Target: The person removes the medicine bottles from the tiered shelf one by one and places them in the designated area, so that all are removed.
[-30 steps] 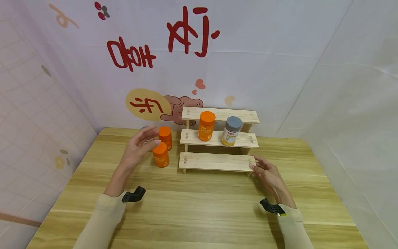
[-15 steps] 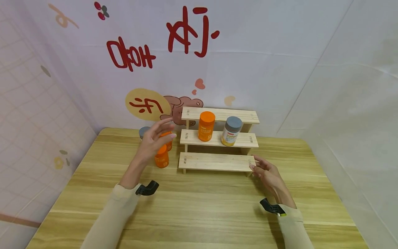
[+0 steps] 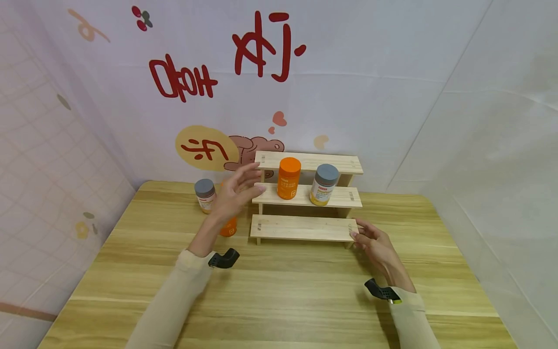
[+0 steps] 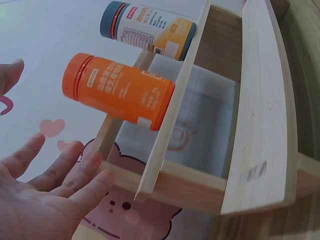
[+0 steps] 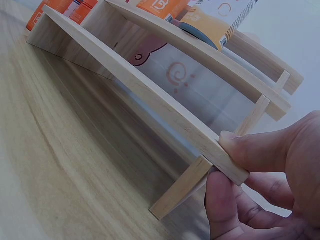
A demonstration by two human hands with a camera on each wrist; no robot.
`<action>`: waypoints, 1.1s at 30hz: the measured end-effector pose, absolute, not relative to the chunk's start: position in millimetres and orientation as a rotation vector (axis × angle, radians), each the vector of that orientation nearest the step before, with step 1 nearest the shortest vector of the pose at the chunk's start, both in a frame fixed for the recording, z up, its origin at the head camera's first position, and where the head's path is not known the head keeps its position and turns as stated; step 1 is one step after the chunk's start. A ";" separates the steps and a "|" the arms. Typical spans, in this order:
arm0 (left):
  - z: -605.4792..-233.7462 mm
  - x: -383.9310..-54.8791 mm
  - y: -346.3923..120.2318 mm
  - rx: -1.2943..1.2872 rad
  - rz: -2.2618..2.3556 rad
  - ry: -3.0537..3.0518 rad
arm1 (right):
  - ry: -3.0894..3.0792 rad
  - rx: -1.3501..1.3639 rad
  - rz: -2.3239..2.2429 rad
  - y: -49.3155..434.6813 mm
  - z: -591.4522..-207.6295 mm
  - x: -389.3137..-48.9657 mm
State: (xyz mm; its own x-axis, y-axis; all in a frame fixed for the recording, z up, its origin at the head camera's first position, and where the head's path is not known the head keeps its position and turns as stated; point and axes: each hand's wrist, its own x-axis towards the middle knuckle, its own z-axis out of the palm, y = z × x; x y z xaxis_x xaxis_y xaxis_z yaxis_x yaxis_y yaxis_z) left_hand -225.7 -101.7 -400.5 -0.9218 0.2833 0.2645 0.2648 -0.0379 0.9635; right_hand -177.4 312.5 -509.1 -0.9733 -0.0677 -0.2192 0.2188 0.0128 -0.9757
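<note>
A three-step wooden display rack (image 3: 301, 227) stands on the table. My right hand (image 3: 376, 245) pinches the right end of its lowest shelf, thumb on top and fingers below, as the right wrist view shows. On the middle shelf stand an orange bottle (image 3: 289, 180) and a white-and-yellow bottle with a grey cap (image 3: 324, 185). My left hand (image 3: 235, 196) holds nothing and reaches in at the rack's left end, its fingers extended and spread. In the left wrist view, the left hand (image 4: 50, 192) is just beside the upright orange bottle (image 4: 120, 92).
Left of the rack, another grey-capped bottle (image 3: 205, 195) stands on the wooden table (image 3: 279, 295). An orange bottle (image 3: 228, 228) stands nearer, mostly hidden by the left hand, with a second orange one behind it. A printed white backdrop (image 3: 348, 87) rises behind the table.
My left hand has moved right, from over the bottles on the table to the rack's left end, uncovering the grey-capped bottle there. The right hand keeps its pinch on the shelf.
</note>
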 end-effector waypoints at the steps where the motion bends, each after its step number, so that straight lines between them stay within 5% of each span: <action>1: -400.6 -226.4 -99.4 0.617 2.170 2.158 | 2.083 0.159 -2.063 312.7 -509.3 -177.4; 33: -408.9 -252.0 -43.1 0.487 2.115 2.163 | 2.055 0.175 -2.078 313.2 -508.7 -177.7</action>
State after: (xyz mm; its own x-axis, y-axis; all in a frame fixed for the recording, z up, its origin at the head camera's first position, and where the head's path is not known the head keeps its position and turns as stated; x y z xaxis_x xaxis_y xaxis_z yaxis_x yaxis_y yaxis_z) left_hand -252.0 -43.1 -408.9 -0.9466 0.2772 0.1645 0.1707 -0.0019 0.9853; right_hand -177.7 313.2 -508.7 -0.9701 -0.0680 -0.2329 0.2336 -0.0028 -0.9723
